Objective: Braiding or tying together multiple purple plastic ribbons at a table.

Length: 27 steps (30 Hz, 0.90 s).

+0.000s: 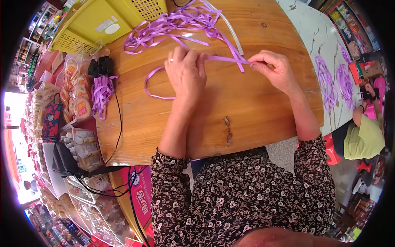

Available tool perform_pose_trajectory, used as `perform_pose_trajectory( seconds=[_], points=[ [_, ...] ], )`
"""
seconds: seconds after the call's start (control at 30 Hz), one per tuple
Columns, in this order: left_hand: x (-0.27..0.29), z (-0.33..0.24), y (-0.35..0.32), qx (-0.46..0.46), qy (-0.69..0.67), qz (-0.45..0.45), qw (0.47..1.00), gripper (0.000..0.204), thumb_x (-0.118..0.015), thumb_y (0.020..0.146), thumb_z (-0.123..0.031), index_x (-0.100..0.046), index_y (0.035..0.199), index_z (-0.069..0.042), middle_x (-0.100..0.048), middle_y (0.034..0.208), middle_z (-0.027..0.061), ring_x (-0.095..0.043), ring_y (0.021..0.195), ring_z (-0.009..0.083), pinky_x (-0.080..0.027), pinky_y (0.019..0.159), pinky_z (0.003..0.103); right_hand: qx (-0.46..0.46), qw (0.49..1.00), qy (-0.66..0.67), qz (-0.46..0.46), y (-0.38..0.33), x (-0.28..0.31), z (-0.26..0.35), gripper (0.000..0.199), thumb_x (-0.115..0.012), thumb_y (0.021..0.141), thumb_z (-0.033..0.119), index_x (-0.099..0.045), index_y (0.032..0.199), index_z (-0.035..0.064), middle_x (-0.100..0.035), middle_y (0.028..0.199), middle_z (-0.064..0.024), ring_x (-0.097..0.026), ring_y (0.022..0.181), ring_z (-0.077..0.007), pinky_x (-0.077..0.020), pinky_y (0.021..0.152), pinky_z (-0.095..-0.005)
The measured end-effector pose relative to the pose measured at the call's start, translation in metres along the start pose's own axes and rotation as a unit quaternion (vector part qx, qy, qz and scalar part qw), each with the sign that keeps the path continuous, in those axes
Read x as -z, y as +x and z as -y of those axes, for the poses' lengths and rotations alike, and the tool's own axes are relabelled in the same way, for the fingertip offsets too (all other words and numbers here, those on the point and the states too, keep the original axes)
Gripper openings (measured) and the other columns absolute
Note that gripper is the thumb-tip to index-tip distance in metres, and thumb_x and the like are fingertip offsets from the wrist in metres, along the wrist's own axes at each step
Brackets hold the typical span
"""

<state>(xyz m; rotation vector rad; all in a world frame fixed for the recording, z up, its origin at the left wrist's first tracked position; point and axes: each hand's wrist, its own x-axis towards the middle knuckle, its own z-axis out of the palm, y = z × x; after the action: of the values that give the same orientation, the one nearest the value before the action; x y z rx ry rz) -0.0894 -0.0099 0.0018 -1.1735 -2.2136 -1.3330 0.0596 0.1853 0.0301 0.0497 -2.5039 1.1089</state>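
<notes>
A purple ribbon [224, 59] stretches taut between my two hands over the wooden table [247, 111]. My left hand [186, 74] lies palm down and pinches the ribbon at its fingertips; a loop of the ribbon curves out to the left below it. My right hand [275, 69] pinches the other end between thumb and forefinger. Behind both hands lies a loose tangle of purple ribbon [173, 25], running on from the held strand.
A yellow plastic basket [96, 22] stands at the back left. A bundle of finished purple ribbon [101, 92] and black clips lie at the table's left edge, beside packaged snacks [78, 103]. A marble table [325, 45] at right holds more ribbon coils; another person [364, 133] sits there.
</notes>
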Motion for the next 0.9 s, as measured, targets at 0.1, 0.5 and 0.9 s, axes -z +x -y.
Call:
perform_pose_trajectory(
  seconds=[0.1, 0.5, 0.9],
  points=[
    [-0.008, -0.006, 0.002, -0.09, 0.174, -0.06, 0.979, 0.019, -0.065, 0.081, -0.005, -0.062, 0.1, -0.004, -0.056, 0.1, 0.0089, -0.054, 0.093, 0.0229, -0.043, 0.075, 0.03, 0.03, 0.999, -0.022, 0.008, 0.005, -0.011, -0.003, 0.012, -0.06, 0.084, -0.004, -0.063, 0.095, -0.0012, -0.062, 0.081, -0.006, -0.061, 0.076, -0.0134, -0.0477, 0.067, -0.0238],
    [-0.034, -0.024, -0.027, 0.211, -0.396, 0.149, 0.881, 0.01, -0.062, 0.088, -0.008, -0.064, 0.091, 0.001, -0.059, 0.079, -0.0012, -0.051, 0.073, 0.0057, -0.042, 0.065, 0.02, 0.031, 0.998, 0.046, -0.007, -0.001, -0.012, 0.003, 0.021, -0.06, 0.084, -0.003, -0.064, 0.105, -0.0007, -0.065, 0.095, -0.0079, -0.063, 0.086, -0.0164, -0.0507, 0.075, -0.0258],
    [-0.04, -0.023, -0.029, 0.181, -0.358, 0.122, 0.908, 0.008, -0.064, 0.085, -0.006, -0.064, 0.085, 0.002, -0.055, 0.073, 0.0013, -0.048, 0.067, 0.0077, -0.04, 0.061, 0.023, 0.229, 0.948, -0.202, -0.092, -0.004, -0.023, -0.003, 0.025, -0.071, 0.071, 0.001, -0.069, 0.096, 0.0049, -0.063, 0.087, -0.0046, -0.058, 0.076, -0.02, -0.0453, 0.071, -0.0308]
  ],
)
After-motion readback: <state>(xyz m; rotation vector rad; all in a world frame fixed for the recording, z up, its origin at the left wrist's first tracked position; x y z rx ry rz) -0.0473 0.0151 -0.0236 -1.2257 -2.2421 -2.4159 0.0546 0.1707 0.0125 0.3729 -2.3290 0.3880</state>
